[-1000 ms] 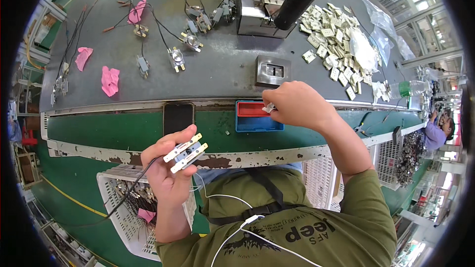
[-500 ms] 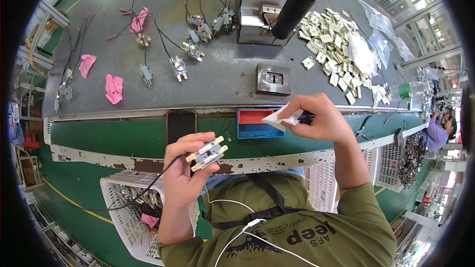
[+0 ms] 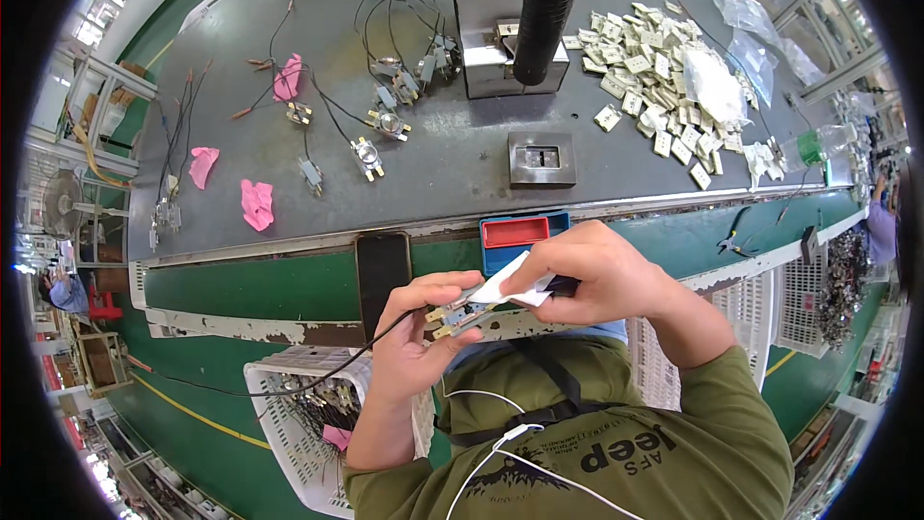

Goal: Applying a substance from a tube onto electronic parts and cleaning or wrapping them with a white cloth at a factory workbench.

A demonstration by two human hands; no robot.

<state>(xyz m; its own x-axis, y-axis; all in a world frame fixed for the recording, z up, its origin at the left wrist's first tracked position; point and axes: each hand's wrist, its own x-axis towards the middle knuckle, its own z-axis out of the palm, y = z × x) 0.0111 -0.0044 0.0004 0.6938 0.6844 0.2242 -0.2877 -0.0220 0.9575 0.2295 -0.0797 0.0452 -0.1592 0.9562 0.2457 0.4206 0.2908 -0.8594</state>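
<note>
My left hand (image 3: 409, 351) grips a small grey electrical connector (image 3: 462, 318) with brass terminals, pinched between thumb and fingers. A black cable (image 3: 327, 380) trails from it to the left. My right hand (image 3: 606, 274) pinches a folded white wipe (image 3: 515, 281), whose tip is against or just over the connector's far end. A dark object (image 3: 563, 284), its kind unclear, is tucked in the same hand under the fingers. Both hands are together above the near table edge, and the right fingers partly cover the wipe.
Just beyond my hands sit a red tray (image 3: 515, 231) inside a blue tray and a dark phone (image 3: 383, 274). A metal block fixture (image 3: 542, 160), a press with a black handle (image 3: 544, 29), and a heap of cream plates (image 3: 664, 77) stand farther back. A white crate (image 3: 298, 433) is below left.
My right hand has moved left and down, bringing the white wipe to the connector. The left hand still holds the connector. The whole view has shifted slightly.
</note>
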